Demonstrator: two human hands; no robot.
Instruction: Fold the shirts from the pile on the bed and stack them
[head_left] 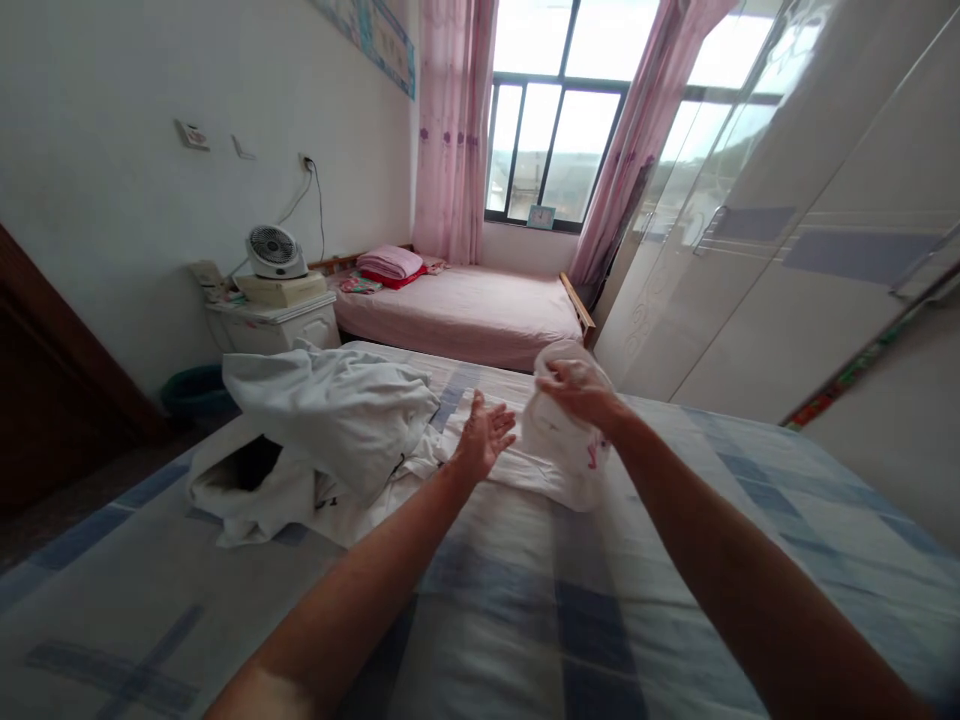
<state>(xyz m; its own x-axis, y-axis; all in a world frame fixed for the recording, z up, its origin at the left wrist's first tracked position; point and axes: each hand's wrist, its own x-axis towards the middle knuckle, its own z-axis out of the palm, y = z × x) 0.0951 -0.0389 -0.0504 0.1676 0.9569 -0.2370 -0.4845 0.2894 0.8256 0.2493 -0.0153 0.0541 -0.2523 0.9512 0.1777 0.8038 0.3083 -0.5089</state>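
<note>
My right hand point(576, 388) grips the upper edge of a white garment point(566, 445) and holds that part up off the bed. A small pink mark shows low on the cloth, which is blurred, so its exact kind is unclear. My left hand point(486, 436) is open, fingers spread, palm turned toward the garment, above more white cloth point(525, 472) lying on the bed. Left of it is a heap of white clothes point(330, 410), crumpled, with a dark opening at its near left side and small dark markings or cords.
The bed point(495, 600) has a blue and white checked sheet. Beyond it stands a pink bed point(480, 305) with a folded pink quilt point(390, 262). A fan point(274, 248) sits on a box over the white nightstand point(285, 322). A glossy wardrobe point(750, 290) lines the right side.
</note>
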